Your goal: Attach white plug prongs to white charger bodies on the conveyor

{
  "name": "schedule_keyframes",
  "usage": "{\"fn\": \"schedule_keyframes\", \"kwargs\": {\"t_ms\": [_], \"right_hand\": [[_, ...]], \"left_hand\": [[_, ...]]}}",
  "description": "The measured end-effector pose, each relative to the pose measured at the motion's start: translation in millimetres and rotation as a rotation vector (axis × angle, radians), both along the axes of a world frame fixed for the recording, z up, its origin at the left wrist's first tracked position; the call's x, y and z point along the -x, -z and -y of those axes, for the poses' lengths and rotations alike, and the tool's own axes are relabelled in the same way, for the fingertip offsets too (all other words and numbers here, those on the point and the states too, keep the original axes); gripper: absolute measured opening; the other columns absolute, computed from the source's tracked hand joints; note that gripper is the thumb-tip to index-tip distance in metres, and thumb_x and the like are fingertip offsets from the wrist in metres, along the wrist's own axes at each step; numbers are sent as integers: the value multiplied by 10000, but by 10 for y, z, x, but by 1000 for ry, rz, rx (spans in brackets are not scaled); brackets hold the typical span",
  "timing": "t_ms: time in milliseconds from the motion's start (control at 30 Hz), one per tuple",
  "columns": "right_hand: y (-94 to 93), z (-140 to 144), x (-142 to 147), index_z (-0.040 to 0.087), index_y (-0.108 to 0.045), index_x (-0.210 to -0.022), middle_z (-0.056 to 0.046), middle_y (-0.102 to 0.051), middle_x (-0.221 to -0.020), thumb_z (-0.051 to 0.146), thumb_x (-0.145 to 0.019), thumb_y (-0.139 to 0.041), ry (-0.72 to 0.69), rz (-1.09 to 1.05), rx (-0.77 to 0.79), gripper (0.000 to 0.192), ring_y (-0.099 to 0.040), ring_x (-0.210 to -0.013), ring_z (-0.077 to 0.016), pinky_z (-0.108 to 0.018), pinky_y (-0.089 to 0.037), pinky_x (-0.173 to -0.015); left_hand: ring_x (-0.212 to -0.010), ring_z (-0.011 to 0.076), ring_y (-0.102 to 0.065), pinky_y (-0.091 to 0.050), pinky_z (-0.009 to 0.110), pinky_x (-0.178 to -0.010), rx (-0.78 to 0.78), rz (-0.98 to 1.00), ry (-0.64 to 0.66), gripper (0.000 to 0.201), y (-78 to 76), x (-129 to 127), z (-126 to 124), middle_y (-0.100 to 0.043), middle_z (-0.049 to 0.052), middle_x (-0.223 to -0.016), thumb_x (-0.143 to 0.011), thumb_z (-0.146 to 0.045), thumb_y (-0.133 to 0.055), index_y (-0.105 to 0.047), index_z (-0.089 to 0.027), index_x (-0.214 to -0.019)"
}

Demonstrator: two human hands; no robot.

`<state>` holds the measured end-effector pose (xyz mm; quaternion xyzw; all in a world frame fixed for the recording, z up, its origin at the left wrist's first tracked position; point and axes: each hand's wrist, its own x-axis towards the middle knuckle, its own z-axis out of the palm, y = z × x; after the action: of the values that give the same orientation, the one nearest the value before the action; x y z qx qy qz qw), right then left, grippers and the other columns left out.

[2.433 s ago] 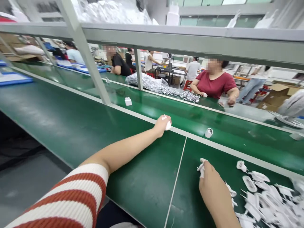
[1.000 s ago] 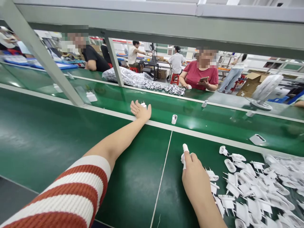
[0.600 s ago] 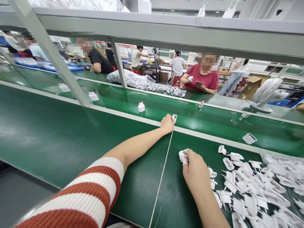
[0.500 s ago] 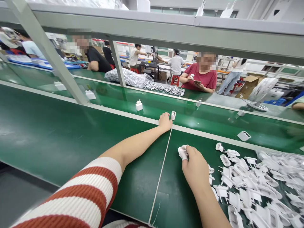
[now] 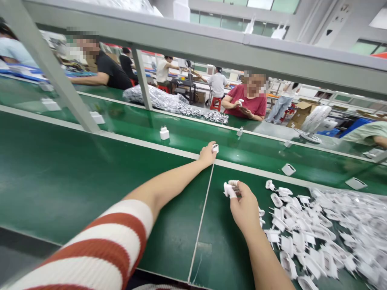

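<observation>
Left hand (image 5: 208, 153) stretched far, fingers closed on shell (image 5: 215, 148) at belt (image 5: 260, 153) edge; right hand (image 5: 244, 207) pinching plug (image 5: 229, 190) near pile (image 5: 314, 237).

You are working under bright, even light that comes from overhead and from the high windows (image 5: 242, 6) at the back of the hall. It throws pale glare patches on the glossy green belt (image 5: 75, 173), strongest along the far lane, and leaves only faint, soft shadows under your arms. The wide lens bends the grey frame beam (image 5: 211, 46) and stretches your striped sleeve (image 5: 99, 249) at the bottom edge. That sleeve is soft with nearness and motion. The heap of white parts (image 5: 332, 233) smears toward the right corner, and faces across the belt are pixelated. The centre stays sharp.
</observation>
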<state>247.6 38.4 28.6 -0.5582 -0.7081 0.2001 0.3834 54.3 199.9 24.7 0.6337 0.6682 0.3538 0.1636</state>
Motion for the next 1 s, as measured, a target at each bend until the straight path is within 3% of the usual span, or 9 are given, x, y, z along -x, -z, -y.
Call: {"fn": "schedule_keyframes", "kwargs": {"t_ms": [100, 167, 267, 367, 500, 600, 700, 867, 1000], "right_hand": [[-55, 39, 67, 182, -714, -1103, -96, -739, -1032, 327, -877, -602, -58, -323, 81, 291, -691, -893, -215, -372, -560, -850], [-90, 62, 117, 182, -722, -1096, -81, -735, -996, 325, -837, -646, -97, -445, 223, 305, -681, -844, -195, -336, -568, -768], [-135, 102, 186, 190, -725, -1078, -37, -724, -902, 313, -789, -710, -139, -578, 423, 315, -666, -762, -154, -284, -550, -691], [-162, 153, 251, 198, -708, -1139, 0, -705, -842, 300, -772, -759, -154, -644, 515, 384, -666, -736, -134, -274, -552, -707], [-159, 220, 306, 215, -730, -1128, -5, -719, -870, 302, -809, -781, -179, -573, 477, 335, -681, -764, -145, -310, -574, -767], [-173, 273, 293, 258, -763, -1097, -28, -739, -984, 265, -892, -740, -157, -308, 147, 206, -696, -898, -179, -332, -572, -818], [-225, 328, 283, 288, -747, -1162, -34, -729, -1031, 167, -961, -656, -192, 7, -178, 251, -686, -960, -190, -356, -564, -867], [-240, 400, 377, 279, -617, -1390, -80, -687, -1109, 105, -1003, -567, -307, 253, -294, 428, -682, -993, -199, -363, -594, -838], [-162, 399, 444, 263, -591, -1416, -87, -688, -1033, 130, -1006, -589, -295, 383, -371, 431, -684, -942, -210, -363, -611, -792]], "left_hand": [[-1156, 264, -656, -506, 413, -1038, 2, 48, 185, 591, 119, 77, 521, -671, 154, -1298, -970, -214, -580, -401, -131, -1527], [-1273, 283, -599, -443, 424, -1120, -6, 75, 302, 563, 223, 183, 932, -631, 130, -1397, -936, -268, -618, -477, -159, -1470], [-1255, 313, -593, -437, 488, -1104, -6, 78, 453, 511, 316, 370, 1492, -663, 83, -1350, -954, -451, -608, -543, -231, -1411], [-1174, 287, -621, -470, 464, -1052, 11, 66, 568, 440, 307, 488, 1822, -684, 59, -1279, -995, -507, -553, -576, -278, -1370], [-1197, 283, -598, -463, 437, -1057, -37, 131, 592, 440, 267, 531, 1872, -663, 72, -1281, -967, -517, -617, -594, -260, -1324], [-1119, 269, -613, -464, 426, -1014, -24, 160, 662, 314, 255, 537, 1816, -685, 57, -1166, -1009, -495, -556, -661, -258, -1187], [-1089, 261, -612, -454, 423, -1001, 26, 181, 718, 281, 260, 546, 1796, -685, 42, -1131, -1021, -470, -537, -668, -266, -1164], [-1116, 269, -600, -432, 425, -1021, 35, 205, 713, 280, 308, 555, 1792, -686, 43, -1153, -999, -486, -563, -665, -268, -1143], [-1079, 252, -605, -424, 409, -996, 33, 212, 714, 220, 320, 549, 1775, -693, 23, -1103, -984, -432, -571, -667, -263, -1087]]}}
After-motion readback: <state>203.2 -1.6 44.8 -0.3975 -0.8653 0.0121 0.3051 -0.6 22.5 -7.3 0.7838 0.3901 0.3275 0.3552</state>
